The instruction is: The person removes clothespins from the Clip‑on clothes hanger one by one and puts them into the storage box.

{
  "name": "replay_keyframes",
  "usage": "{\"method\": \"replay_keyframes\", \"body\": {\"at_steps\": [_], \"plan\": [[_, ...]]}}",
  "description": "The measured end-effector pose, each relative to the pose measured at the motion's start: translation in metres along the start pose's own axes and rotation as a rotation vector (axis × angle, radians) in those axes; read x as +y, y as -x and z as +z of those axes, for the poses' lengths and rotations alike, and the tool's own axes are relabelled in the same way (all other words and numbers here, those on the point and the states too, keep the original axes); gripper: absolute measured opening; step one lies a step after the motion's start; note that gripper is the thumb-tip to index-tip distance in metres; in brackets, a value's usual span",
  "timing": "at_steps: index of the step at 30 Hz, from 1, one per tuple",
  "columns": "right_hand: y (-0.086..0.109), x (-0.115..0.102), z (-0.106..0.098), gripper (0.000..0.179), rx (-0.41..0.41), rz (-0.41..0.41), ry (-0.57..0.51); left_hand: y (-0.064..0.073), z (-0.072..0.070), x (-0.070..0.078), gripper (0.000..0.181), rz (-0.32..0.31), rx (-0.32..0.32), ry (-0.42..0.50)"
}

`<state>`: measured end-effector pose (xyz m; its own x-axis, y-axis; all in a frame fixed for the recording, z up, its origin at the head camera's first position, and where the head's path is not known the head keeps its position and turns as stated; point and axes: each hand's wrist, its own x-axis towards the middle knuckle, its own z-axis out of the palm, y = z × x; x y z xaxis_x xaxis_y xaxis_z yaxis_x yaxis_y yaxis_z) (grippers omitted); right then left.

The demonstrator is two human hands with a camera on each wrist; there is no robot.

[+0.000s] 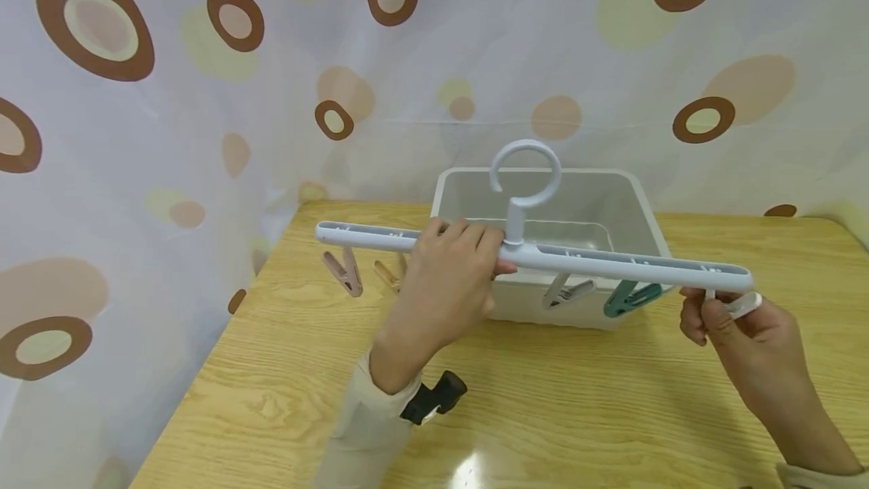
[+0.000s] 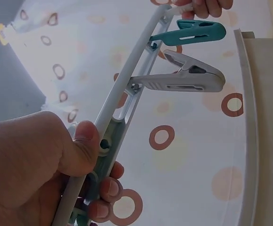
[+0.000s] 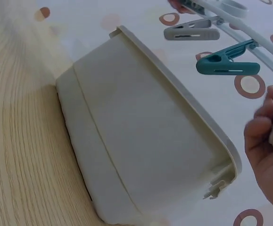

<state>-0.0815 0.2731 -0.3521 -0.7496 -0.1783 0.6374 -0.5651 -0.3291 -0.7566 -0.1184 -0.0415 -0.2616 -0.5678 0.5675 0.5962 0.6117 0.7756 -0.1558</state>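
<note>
The left hand (image 1: 444, 278) curls its fingers around the clip hanger (image 1: 624, 269) mid-bar, likely steadying it while the right hand (image 1: 763, 349) pinches the white clip (image 1: 745, 305).

- White clip hanger (image 1: 624, 269), hook up, in your left grip (image 1: 444, 281).
- White clip (image 1: 744, 305) pinched in your right grip (image 1: 763, 345).
- Pink clip (image 1: 353, 278), tan clip (image 1: 385, 272), gray clip (image 1: 570, 294), teal clip (image 1: 638, 298) hanging.
</note>
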Motion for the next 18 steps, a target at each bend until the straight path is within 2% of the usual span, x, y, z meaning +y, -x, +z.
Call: {"method": "replay_keyframes", "body": {"at_steps": [3,7,9,13,18], "plan": [[0.000,0.000,0.000,0.019,0.082,-0.073,0.162,-0.003,-0.003,-0.003,0.021,0.013,-0.004,-0.006],[0.000,-0.005,-0.002,0.015,0.185,-0.122,0.626,-0.001,-0.003,-0.005,0.021,0.014,0.003,0.023],[-0.002,-0.008,-0.003,0.011,0.196,-0.161,0.802,0.000,-0.001,-0.004,0.020,0.012,0.006,0.046],[-0.007,-0.007,-0.003,0.029,0.235,-0.237,0.983,0.001,0.006,0.000,0.019,0.007,0.020,0.061],[-0.008,0.001,-0.002,0.052,0.319,-0.283,1.158,0.003,0.012,0.006,0.016,-0.022,0.010,0.026]]}}
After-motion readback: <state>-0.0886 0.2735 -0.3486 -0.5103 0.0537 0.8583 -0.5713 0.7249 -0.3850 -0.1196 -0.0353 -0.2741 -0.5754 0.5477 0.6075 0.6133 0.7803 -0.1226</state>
